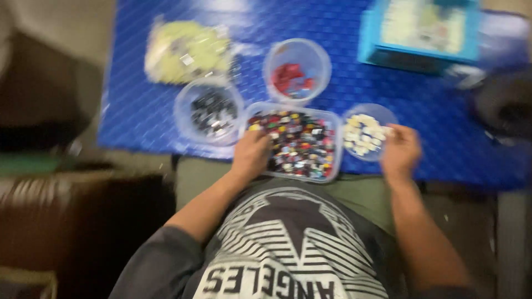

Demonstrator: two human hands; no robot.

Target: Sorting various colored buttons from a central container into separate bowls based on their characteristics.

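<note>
Blue textured matting (144, 111) covered the low table in front of me, and everything on it sat within easy reach of my lap. At the near edge stood the rectangular clear tub (334, 145), my landmark, packed with small mixed pieces in red, yellow, green, black and white, all jumbled and too blurred to tell their shapes. My left hand (252, 155) lay over the tub's left end, fingers curled down into the pieces; whether it pinched one I could not tell. My right hand (400, 150) hovered just right of the tub, at the rim of a small round tub of white pieces (363, 134), fingers bunched loosely; what they gripped, if anything, was hidden. Behind the rectangular tub stood a round tub of red pieces (297, 71), and behind it to the left a round tub of dark pieces (209, 111), so each colour seemed kept apart. Farther back left lay a clear bag of pale pieces (185, 51); far back right, a light-blue box (421, 33).
</note>
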